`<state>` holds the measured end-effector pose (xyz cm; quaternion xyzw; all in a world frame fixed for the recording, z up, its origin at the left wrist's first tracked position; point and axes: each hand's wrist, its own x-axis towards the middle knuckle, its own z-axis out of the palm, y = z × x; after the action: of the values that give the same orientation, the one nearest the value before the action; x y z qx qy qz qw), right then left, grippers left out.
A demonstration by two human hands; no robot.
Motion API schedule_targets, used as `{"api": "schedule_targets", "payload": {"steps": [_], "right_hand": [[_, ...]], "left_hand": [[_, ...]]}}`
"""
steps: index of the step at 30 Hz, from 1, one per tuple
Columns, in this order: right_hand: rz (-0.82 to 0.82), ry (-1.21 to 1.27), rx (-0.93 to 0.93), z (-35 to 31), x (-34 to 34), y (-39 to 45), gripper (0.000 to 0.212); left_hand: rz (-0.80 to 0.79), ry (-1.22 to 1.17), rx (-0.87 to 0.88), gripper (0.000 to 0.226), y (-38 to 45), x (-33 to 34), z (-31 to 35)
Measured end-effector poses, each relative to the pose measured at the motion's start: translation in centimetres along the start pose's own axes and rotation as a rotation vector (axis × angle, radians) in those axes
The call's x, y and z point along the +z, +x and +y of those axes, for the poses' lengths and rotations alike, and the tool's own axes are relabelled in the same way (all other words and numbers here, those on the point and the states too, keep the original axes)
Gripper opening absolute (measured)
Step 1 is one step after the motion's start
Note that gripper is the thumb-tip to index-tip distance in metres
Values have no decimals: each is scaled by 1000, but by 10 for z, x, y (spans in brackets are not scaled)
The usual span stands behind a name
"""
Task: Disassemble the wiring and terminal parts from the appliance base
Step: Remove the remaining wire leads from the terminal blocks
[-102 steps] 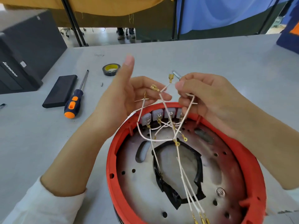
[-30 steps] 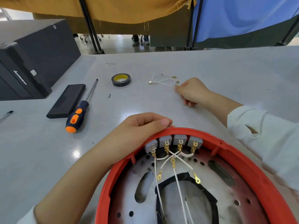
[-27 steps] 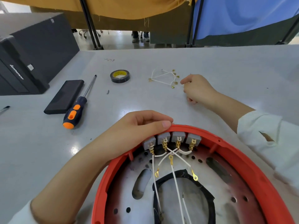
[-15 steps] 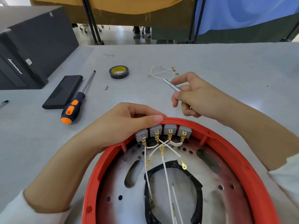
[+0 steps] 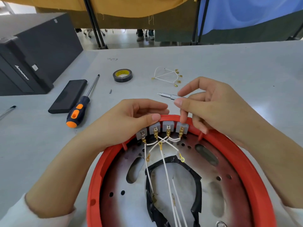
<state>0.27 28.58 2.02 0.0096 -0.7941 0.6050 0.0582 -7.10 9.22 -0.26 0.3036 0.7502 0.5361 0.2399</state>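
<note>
The round appliance base with a red rim (image 5: 98, 171) and a metal plate inside fills the lower middle. Several grey terminal blocks (image 5: 168, 126) line its far rim, with white wires (image 5: 165, 163) ending in brass lugs running down from them. My left hand (image 5: 124, 122) grips the far rim, thumb beside the blocks. My right hand (image 5: 211, 104) holds a small silver precision screwdriver (image 5: 170, 96), and one finger presses down on the rightmost block. A removed bundle of white wires with brass terminals (image 5: 167, 77) lies on the table beyond the hands.
To the left lie an orange-and-black screwdriver (image 5: 78, 110), a flat black case (image 5: 68, 95) and a roll of black tape (image 5: 122, 75). A black computer case (image 5: 32, 51) stands at the far left. A tiny screw (image 5: 110, 91) sits near the tape.
My right hand laid the pulled wire bundle on the table, then came back to the base with the small silver screwdriver. My left hand moved onto the rim and stayed there.
</note>
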Motion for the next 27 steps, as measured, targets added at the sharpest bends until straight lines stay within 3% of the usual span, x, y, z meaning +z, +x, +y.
{"api": "schedule_targets", "payload": {"steps": [6, 14, 20, 27], "right_hand": [[-39, 150, -127, -1, 4, -11, 6], [-137, -176, -123, -1, 17, -20, 17], [-7, -180, -101, 2, 14, -17, 18], [-36, -197, -91, 3, 15, -16, 12]], "left_hand": [[-22, 42, -5, 26, 3, -4, 1], [4, 50, 8, 34, 2, -2, 0], [7, 44, 10, 30, 2, -2, -1], [5, 48, 8, 36, 3, -2, -2]]}}
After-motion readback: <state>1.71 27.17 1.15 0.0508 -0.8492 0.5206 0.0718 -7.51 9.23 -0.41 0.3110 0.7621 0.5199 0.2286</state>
